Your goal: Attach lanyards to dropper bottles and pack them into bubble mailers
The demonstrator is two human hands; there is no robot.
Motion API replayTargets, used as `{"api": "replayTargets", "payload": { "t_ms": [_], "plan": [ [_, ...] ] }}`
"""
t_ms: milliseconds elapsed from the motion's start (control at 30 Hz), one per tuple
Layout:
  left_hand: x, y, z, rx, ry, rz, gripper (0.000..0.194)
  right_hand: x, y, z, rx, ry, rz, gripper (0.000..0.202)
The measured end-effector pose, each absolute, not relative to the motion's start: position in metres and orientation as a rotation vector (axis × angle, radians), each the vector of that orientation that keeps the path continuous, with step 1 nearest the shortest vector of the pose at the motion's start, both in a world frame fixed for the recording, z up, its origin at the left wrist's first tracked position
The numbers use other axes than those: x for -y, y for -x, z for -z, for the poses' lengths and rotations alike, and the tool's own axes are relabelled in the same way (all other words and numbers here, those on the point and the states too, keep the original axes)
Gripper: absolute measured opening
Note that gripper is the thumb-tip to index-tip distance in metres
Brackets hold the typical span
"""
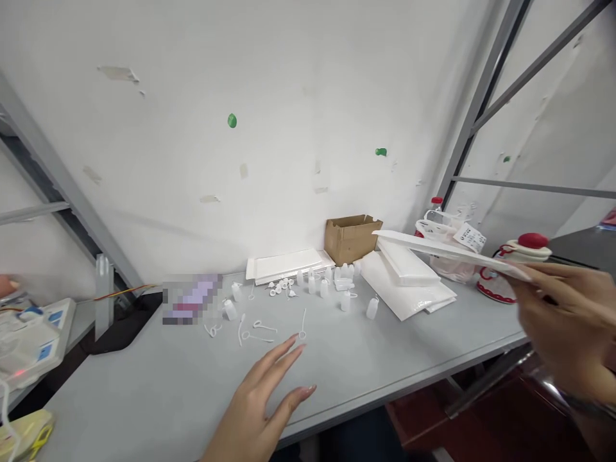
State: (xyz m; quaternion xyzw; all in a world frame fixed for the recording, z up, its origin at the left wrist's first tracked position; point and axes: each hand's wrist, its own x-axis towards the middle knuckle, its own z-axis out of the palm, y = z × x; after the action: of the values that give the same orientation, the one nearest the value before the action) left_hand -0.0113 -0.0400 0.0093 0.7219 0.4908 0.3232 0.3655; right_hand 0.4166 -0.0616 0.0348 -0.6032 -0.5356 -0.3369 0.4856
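My left hand [262, 401] hovers over the front of the grey table [158, 385], fingers apart and holding nothing. Just beyond its fingertips lies a white ring-ended strip [302, 333]; several similar strips [257, 337] lie to its left. At the right, my right hand [563, 314] pinches the end of a flat white piece [447, 250], seen nearly edge-on and raised above the table; its exact kind is unclear. Small translucent bottles [324, 287] stand in a loose group at mid-table, with white caps [282, 287] beside them.
A cardboard box [349, 240] and white padded mailers [409, 282] sit at the back. A plastic bag [452, 247] and a red-lidded jug [498, 273] stand at right. White flat packs [289, 264] lie by the wall, and a purple packet [197, 295] is at left.
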Motion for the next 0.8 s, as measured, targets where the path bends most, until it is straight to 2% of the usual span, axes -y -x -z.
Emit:
{"api": "replayTargets", "payload": {
  "t_ms": [100,333,500,633,733,800],
  "plan": [
    [0.034,0.007,0.003,-1.245,-1.962,-0.779,0.038,0.02,-0.425,-0.004,1.348,1.485,1.083,0.027],
    [0.028,0.005,0.01,-1.204,-2.014,-0.772,0.035,-0.019,-0.438,0.052,1.705,1.547,0.952,0.032],
    [0.029,0.005,0.01,-1.217,-1.904,-0.753,0.035,-0.013,-0.432,0.053,1.856,1.633,0.874,0.047],
    [0.032,0.006,0.009,-1.213,-1.925,-0.759,0.036,0.002,-0.421,0.048,1.89,1.764,0.936,0.06],
    [0.034,0.013,0.008,-1.208,-1.972,-0.735,0.036,0.017,-0.41,0.039,1.847,1.778,1.003,0.059],
    [0.036,0.02,0.006,-1.225,-2.0,-0.742,0.036,0.028,-0.399,0.026,1.771,1.725,1.0,0.049]
  ]
}}
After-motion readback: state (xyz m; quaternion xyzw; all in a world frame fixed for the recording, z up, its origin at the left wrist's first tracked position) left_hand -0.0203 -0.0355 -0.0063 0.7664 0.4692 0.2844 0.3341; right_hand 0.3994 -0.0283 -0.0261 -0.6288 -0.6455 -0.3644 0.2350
